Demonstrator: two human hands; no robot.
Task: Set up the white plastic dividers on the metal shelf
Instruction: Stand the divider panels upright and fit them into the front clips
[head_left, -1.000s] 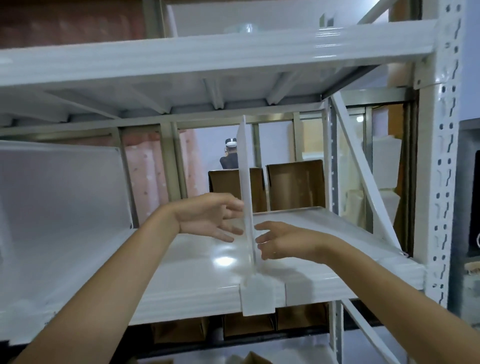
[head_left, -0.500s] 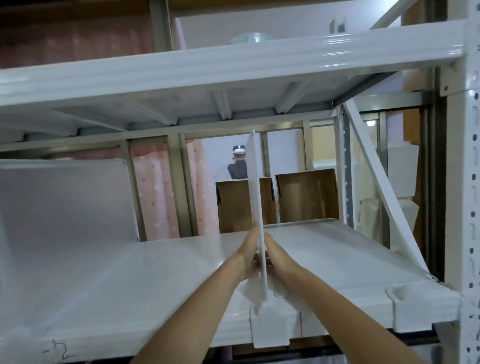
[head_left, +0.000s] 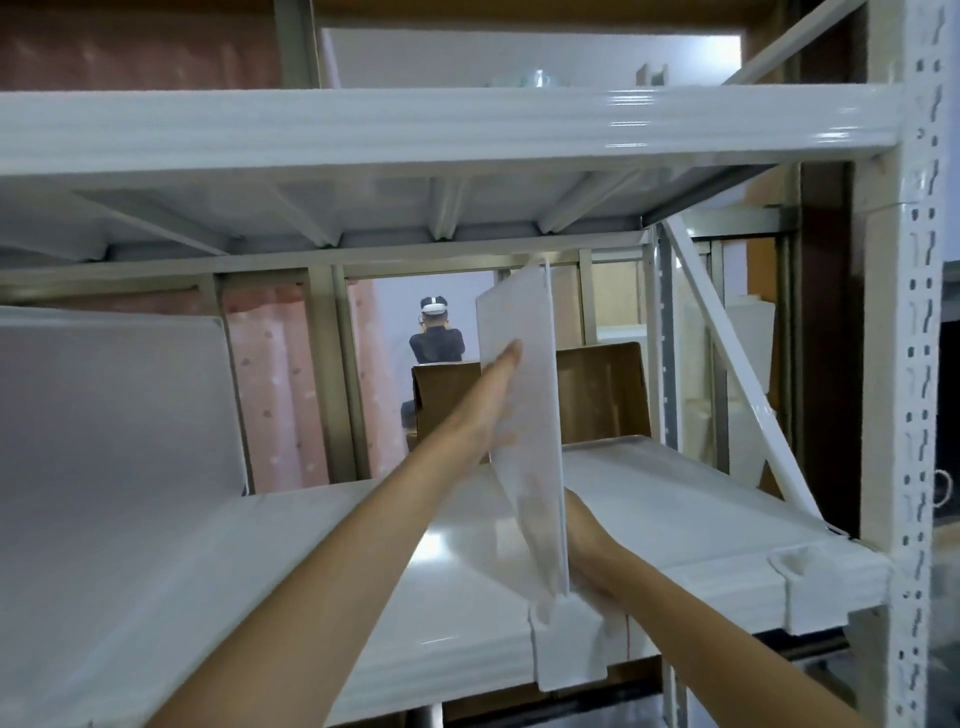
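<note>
Left hand (head_left: 491, 400) lies flat against the left face of the white plastic divider (head_left: 524, 415), fingers straight and reaching up toward the panel's far top corner; it presses, it does not grip. Right hand (head_left: 592, 551) sits on the divider's right side, low and close to the front edge of the metal shelf (head_left: 701, 509); the panel hides most of its fingers, so I cannot tell whether they curl round the panel or only brace it.

Judging from how it stands, the divider is not yet seated. It leans, top tipped away toward the shelf's rear, while its front tab (head_left: 569, 649) hangs down over the shelf's front lip.

Risks from here, as I read them:
- With only a flat palm on one side, the panel could slide or twist out between the hands if the push is uneven.
- The thin plastic may bow instead of coming upright, so the tab could lift off the lip.
- Its top edge is near the underside of the upper shelf (head_left: 415, 135) and might catch there.

A second clip (head_left: 810, 587) sits further right on the same front lip.
</note>
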